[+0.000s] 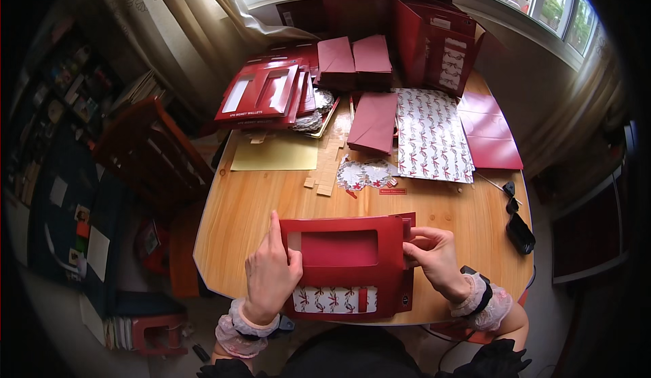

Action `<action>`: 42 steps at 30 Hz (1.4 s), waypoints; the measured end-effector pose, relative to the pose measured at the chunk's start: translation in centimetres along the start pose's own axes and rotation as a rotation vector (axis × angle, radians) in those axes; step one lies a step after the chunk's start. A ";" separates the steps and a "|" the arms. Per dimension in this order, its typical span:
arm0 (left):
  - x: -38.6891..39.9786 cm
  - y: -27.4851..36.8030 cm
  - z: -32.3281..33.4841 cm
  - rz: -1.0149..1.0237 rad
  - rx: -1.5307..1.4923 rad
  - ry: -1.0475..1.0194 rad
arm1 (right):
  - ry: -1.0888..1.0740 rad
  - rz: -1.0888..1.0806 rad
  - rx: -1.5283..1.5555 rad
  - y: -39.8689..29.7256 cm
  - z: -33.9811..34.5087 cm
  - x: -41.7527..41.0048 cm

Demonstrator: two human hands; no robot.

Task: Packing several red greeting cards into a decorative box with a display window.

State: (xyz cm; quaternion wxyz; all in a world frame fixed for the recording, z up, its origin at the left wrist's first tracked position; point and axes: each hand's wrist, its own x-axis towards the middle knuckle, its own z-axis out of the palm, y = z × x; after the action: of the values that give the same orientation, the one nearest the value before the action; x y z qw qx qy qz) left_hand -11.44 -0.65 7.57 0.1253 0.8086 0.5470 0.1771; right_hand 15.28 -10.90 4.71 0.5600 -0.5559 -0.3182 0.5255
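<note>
A red cardboard packet [346, 277] with two cut-out windows lies at the table's near edge. Its upper window shows a plain red sheet [335, 249], and the lower one shows white paper with a ribbon-and-leaf pattern [330, 299]. My left hand [272, 271] holds the packet's left side, thumb on its front and index finger pointing up along the edge. At the opposite side, where a flap sticks out, my right hand [432, 253] pinches red paper pieces [407, 228] between thumb and fingers. How far these reach inside is hidden.
Behind lie red envelopes [374, 121], patterned sheets [432, 134], red card [491, 134], die-cut floral pieces [366, 173] and adhesive tabs [328, 167]. Stacked red packets [259, 90] stand back left, a large red box [432, 47] back right. A black case [520, 233] sits near the right edge.
</note>
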 end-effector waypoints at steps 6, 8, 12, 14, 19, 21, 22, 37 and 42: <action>-0.3 0.0 0.1 0.061 0.047 0.038 | -0.015 -0.002 -0.008 0.0 0.2 -0.4; -0.4 0.2 0.0 0.037 0.037 0.024 | 0.004 0.000 -0.033 0.3 0.4 -0.7; -0.4 0.6 -0.6 -0.030 0.023 -0.080 | 0.014 -0.007 0.046 0.9 0.7 -1.0; -0.8 0.2 -0.7 0.018 -0.020 -0.091 | 0.026 0.041 0.015 0.6 0.8 -1.0; -1.4 0.3 -1.5 0.072 -0.158 -0.144 | 0.001 0.010 0.082 1.5 0.2 -0.8; -1.5 0.5 -1.5 0.023 -0.160 -0.180 | -0.002 0.012 0.095 1.7 0.1 -0.7; -1.6 0.3 -1.3 0.022 -0.160 -0.179 | -0.007 0.019 0.090 1.8 0.1 -0.6; -2.2 -2.4 1.8 0.019 -0.457 0.000 | -0.061 0.051 0.067 2.1 0.3 -0.2; -1.8 -2.4 2.4 -0.015 -0.910 0.028 | -0.142 0.138 0.167 1.6 0.7 -0.1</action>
State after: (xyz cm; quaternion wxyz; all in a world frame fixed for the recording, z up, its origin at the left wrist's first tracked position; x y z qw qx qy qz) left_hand -13.07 -1.46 4.17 0.4619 0.6646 0.4211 0.4094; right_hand 14.23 -11.04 3.31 0.5427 -0.4895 -0.2731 0.6255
